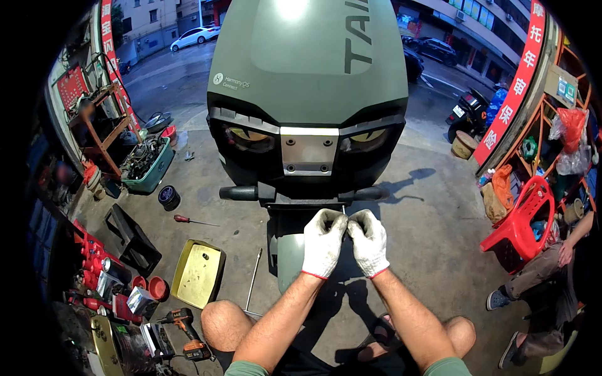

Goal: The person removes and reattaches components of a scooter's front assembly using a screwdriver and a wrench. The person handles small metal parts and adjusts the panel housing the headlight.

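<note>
My left hand (pixel 324 241), in a white glove with dirty fingertips, is pinched beside my right hand (pixel 367 241), gloved alike and also pinched. Their fingertips meet below the right end of a dark bracket (pixel 305 205) on the front of a green scooter (pixel 306 56). A small, thin silver piece (pixel 343 210) shows just above them; what each hand holds is too small to make out. Higher up, a silver plate (pixel 308 151) with four dark fasteners sits between the two lamps.
A screwdriver (pixel 182 219), yellow tray (pixel 191 282), long metal tool (pixel 254 276) and cordless drill (pixel 188 329) lie left of me. A black stand (pixel 125 241) is farther left. A seated person (pixel 539 282) is beside a red chair (pixel 514 219) at right. A street lies beyond.
</note>
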### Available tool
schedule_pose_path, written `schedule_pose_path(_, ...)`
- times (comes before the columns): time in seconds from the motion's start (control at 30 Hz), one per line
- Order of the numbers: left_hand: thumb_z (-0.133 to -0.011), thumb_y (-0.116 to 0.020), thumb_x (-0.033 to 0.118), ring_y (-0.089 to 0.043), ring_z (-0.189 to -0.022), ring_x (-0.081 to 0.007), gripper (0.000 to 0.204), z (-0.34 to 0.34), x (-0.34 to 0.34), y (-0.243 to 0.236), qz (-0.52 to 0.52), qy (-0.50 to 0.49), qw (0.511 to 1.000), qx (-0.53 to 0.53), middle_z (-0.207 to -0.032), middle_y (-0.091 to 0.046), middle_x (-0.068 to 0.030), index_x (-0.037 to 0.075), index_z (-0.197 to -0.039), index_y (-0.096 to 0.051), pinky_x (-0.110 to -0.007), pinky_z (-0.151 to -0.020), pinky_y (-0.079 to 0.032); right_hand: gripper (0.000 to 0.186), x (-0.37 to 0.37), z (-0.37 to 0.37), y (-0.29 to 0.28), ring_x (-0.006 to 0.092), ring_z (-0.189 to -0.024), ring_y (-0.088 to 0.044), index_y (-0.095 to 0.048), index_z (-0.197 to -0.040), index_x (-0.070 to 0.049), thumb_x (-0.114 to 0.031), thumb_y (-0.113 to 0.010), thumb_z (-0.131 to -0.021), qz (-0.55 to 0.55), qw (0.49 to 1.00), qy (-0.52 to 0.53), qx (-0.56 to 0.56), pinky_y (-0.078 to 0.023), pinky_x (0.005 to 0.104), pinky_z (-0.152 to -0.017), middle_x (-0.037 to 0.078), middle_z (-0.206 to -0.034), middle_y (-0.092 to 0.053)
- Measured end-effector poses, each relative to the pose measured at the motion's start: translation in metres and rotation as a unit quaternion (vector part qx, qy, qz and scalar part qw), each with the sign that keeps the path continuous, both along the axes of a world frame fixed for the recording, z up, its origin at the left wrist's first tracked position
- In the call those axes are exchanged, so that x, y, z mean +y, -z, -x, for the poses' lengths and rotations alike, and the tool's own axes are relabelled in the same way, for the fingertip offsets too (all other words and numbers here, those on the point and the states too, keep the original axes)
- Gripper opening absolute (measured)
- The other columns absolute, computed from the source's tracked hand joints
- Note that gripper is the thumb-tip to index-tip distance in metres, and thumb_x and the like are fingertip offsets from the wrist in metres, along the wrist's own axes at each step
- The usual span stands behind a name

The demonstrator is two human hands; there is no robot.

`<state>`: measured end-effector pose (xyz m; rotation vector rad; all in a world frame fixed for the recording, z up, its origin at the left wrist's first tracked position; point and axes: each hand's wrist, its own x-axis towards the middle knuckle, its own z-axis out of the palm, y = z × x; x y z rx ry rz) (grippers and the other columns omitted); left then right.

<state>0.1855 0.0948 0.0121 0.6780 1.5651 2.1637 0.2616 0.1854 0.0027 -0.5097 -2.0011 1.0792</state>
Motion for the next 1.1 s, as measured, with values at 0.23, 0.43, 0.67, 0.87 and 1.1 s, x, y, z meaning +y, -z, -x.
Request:
schedule_pose_path(0.23, -0.089, -0.064, 0.009, -0.054, -0.069, -0.0070, 0.011, 0.001, 0.000, -0.003, 0.024, -0.024, 0.998, 0.051, -0.078, -0.063, -0.0025, -0.001, -0.090, -0.065, -0.023, -0.062, -0.045, 0.007, -0.008, 0.009, 0.016, 0.0095, -0.070, -0.053, -0.060, -0.090, -0.001, 0.001, -0.055, -0.085, 0.201, 0.969, -0.075, 0.121, -0.045, 0.0256, -0.067, 0.003, -0.073, -0.058)
schedule_pose_path(0.43, -0.091, -0.062, 0.012, -0.053, -0.067, -0.0064, 0.012, -0.003, -0.003, 0.001, 0.028, 0.001, 1.000, -0.001, -0.078, -0.063, -0.0014, 0.000, -0.091, -0.065, -0.022, -0.060, -0.044, 0.006, -0.001, -0.010, -0.010, 0.0319, -0.072, -0.061, -0.064, -0.085, -0.007, -0.013, -0.063, -0.083, -0.111, 0.993, 0.015, -0.041, -0.045, 0.0398, -0.069, 0.011, -0.076, -0.065)
schedule_pose_path(0.67, -0.093, -0.061, 0.014, -0.054, -0.068, -0.0059, 0.012, -0.006, 0.001, 0.000, -0.012, 0.043, 0.994, -0.104, -0.079, -0.062, -0.0001, 0.003, -0.094, -0.065, -0.021, -0.060, -0.044, 0.009, 0.013, -0.017, -0.052, 0.0305, -0.073, -0.062, -0.063, -0.084, -0.010, -0.019, -0.063, -0.083, -0.267, 0.948, -0.014, -0.170, -0.041, 0.0403, -0.072, 0.009, -0.075, -0.065)
schedule_pose_path(0.87, -0.094, -0.058, 0.013, -0.052, -0.061, -0.0078, 0.010, -0.004, 0.005, 0.006, -0.104, 0.086, 0.960, -0.247, -0.075, -0.059, -0.0005, 0.004, -0.094, -0.063, -0.022, -0.055, -0.042, 0.010, 0.008, -0.015, -0.084, 0.0271, -0.071, -0.062, -0.064, -0.087, -0.011, -0.019, -0.063, -0.081, -0.427, 0.859, -0.001, -0.283, -0.039, 0.0402, -0.071, 0.007, -0.073, -0.064)
schedule_pose_path(1.1, -0.093, -0.059, 0.017, -0.049, -0.054, -0.0085, 0.009, -0.002, 0.003, 0.001, -0.158, 0.135, 0.902, -0.378, -0.068, -0.056, 0.0015, 0.008, -0.093, -0.061, -0.023, -0.051, -0.041, 0.017, 0.004, -0.009, -0.104, 0.0250, -0.072, -0.062, -0.064, -0.090, -0.012, -0.017, -0.066, -0.074, -0.520, 0.790, -0.013, -0.325, -0.040, 0.0405, -0.072, 0.006, -0.073, -0.064)
